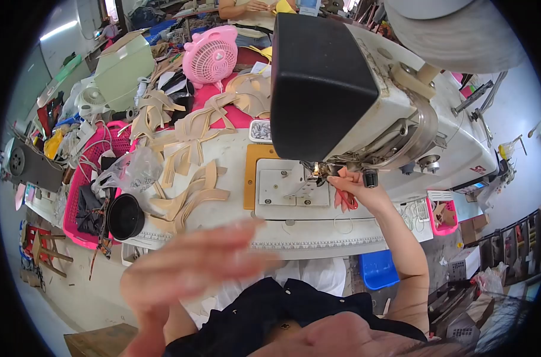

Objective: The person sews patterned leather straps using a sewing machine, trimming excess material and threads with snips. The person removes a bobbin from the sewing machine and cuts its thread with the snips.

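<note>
My right hand is beside the needle area of a sewing machine. Its fingers close on small scissors with red handles, whose blades I cannot make out clearly. Blurred by motion, my left hand hovers in front of the table edge with its fingers stretched out, and nothing shows in it. Under the needle lies a metal plate set in a tan frame. Several curved beige strap pieces are spread on the white table to the left.
Left of the straps stand a black bowl and a pink basket. A pink fan and a small white tray are behind. A blue bin sits below the table. Another person works at the far side.
</note>
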### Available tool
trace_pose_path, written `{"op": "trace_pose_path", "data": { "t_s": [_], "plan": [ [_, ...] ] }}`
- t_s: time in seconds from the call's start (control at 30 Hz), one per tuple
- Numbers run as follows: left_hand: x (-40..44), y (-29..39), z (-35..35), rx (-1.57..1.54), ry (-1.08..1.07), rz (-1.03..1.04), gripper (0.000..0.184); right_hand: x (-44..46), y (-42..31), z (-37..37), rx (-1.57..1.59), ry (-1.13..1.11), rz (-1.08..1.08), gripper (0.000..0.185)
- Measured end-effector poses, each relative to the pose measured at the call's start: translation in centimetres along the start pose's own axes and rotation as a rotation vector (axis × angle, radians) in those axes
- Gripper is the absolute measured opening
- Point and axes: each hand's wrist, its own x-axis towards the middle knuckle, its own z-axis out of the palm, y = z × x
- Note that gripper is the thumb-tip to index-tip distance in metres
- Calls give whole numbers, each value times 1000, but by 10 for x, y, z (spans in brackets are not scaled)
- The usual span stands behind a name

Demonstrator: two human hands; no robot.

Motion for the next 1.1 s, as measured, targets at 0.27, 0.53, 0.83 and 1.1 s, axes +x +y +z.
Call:
{"op": "trace_pose_path", "data": {
  "t_s": [0.27, 0.53, 0.83, 1.1],
  "plan": [
    [-43, 25, -31, -737, -89, 492, 19, 7, -7, -9, 75, -145, 102, 30],
    [-42, 8, -59, -968, -914, 293, 35, 11, -3, -14, 134, -113, 107, 26],
    [-128, -73, -75, -335, -535, -664, 44, 13, 2, -15, 250, -75, 109, 32],
    [-160, -99, -46, -61, -269, -1143, 43, 18, 16, -23, 691, -115, 200, 24]
  ]
}}
